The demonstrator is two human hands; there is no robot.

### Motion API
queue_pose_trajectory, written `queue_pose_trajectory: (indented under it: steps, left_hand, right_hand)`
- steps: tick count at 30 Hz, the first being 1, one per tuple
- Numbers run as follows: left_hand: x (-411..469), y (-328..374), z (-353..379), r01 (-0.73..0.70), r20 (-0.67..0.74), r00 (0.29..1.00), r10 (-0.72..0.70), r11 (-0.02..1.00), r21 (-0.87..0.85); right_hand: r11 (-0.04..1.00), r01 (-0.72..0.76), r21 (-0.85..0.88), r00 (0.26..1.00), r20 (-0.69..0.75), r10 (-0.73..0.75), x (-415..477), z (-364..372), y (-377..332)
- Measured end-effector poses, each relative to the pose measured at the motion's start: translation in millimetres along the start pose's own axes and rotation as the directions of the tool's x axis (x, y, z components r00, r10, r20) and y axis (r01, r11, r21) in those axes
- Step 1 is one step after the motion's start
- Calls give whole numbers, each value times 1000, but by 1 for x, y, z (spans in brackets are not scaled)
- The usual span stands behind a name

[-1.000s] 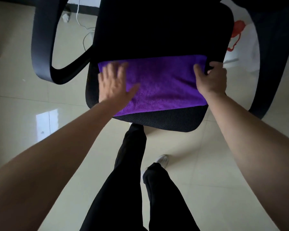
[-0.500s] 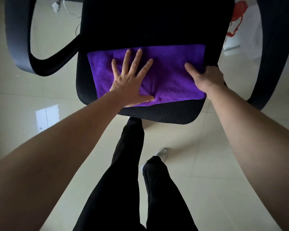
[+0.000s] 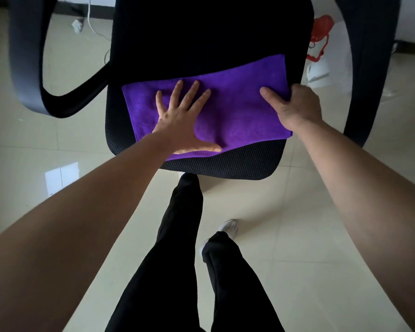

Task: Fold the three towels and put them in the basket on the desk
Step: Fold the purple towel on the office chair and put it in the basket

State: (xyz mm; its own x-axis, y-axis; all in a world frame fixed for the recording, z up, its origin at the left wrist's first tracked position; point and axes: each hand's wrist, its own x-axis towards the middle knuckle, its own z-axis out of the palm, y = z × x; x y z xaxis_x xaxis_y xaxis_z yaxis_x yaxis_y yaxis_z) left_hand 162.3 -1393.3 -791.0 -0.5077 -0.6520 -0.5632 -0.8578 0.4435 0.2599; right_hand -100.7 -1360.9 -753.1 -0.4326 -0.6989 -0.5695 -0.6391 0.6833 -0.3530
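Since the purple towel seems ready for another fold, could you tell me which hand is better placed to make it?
Probably the right hand: it pinches the purple towel's right edge. The left hand lies flat, fingers spread, anchoring the towel on the chair seat.

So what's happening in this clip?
A person stands over a black office chair with a purple towel spread on its seat. The left hand lies flat on the towel, fingers spread, while the right hand grips its right edge. No basket, desk or other towels are in view.
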Motion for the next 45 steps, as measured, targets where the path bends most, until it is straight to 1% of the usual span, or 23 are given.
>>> queue_pose_trajectory:
  steps: [2,3,5,7,8,10,11,13,16,18,20,21,24,26,29,32,33,35,37,38,39,43,45]
  left_hand:
    - [-13,-9,-8,85,-183,976,-119,979,-187]
    - [-19,-13,-10,153,-289,927,-239,945,-289]
    - [-32,-26,-13,322,-390,732,-559,788,-525]
    - [-39,-46,-16,421,-180,559,-809,464,-780]
    - [-41,-56,-18,405,7,530,-848,246,-880]
    - [-48,-76,-21,303,336,570,-750,-187,-934]
    - [-53,-84,-22,278,424,595,-683,-320,-906]
    - [-58,-91,-21,297,485,641,-596,-389,-872]
    - [-65,-102,-13,323,499,671,-548,-389,-863]
    - [-68,-109,-10,315,498,679,-539,-399,-861]
    - [-69,-110,-10,333,502,683,-530,-385,-861]
    - [-69,-109,-11,345,503,687,-525,-373,-861]
    - [-66,-104,-15,389,475,679,-560,-274,-879]
    - [-63,-100,-15,406,410,677,-611,-153,-901]
    - [-57,-95,-13,431,307,715,-628,51,-901]
    - [-46,-94,-9,519,164,716,-678,360,-775]
    - [-41,-93,-9,551,123,702,-702,425,-718]
    - [-33,-88,-8,591,77,675,-734,475,-652]
    - [-29,-83,-7,605,63,660,-748,480,-636]
    - [-28,-82,-5,604,54,655,-753,480,-636]
    - [-29,-82,-4,604,47,652,-757,482,-635]
    - [-31,-82,-3,595,11,652,-758,503,-627]
    - [-33,-80,-5,592,17,650,-759,493,-638]
  right_hand:
    - [999,32,29,999,-18,-31,-3,-9,-11]
    - [998,34,56,999,-15,-33,-5,-13,-18]
    - [993,27,115,999,17,-29,-11,-16,-37]
    - [985,53,165,998,9,-56,-22,-14,-62]
    - [982,89,168,996,-13,-89,-30,-11,-75]
    - [975,190,119,982,-44,-186,-48,1,-102]
    - [966,241,90,970,-42,-238,-57,11,-115]
    - [950,310,25,951,-12,-310,-73,32,-138]
    - [915,404,3,904,154,-399,-88,88,-161]
    - [908,420,20,834,386,-394,-93,121,-166]
    - [926,369,72,730,594,-337,-96,138,-161]
    - [941,310,135,702,635,-322,-96,140,-155]
    - [922,81,378,789,541,-291,-92,121,-129]
    - [901,74,427,878,401,-262,-82,103,-107]
    - [938,92,334,963,210,-169,-58,81,-76]
    - [970,85,226,979,162,-123,-42,78,-60]
    - [978,153,142,975,141,-173,-41,81,-58]
    - [893,442,-92,897,74,-436,-45,91,-59]
    - [649,691,-318,714,158,-682,-44,107,-60]
    - [549,740,-389,656,235,-718,-42,114,-60]
    - [496,749,-439,642,300,-705,-38,121,-58]
    - [430,663,-613,733,412,-541,-27,124,-62]
    - [503,676,-539,733,415,-540,-35,120,-68]
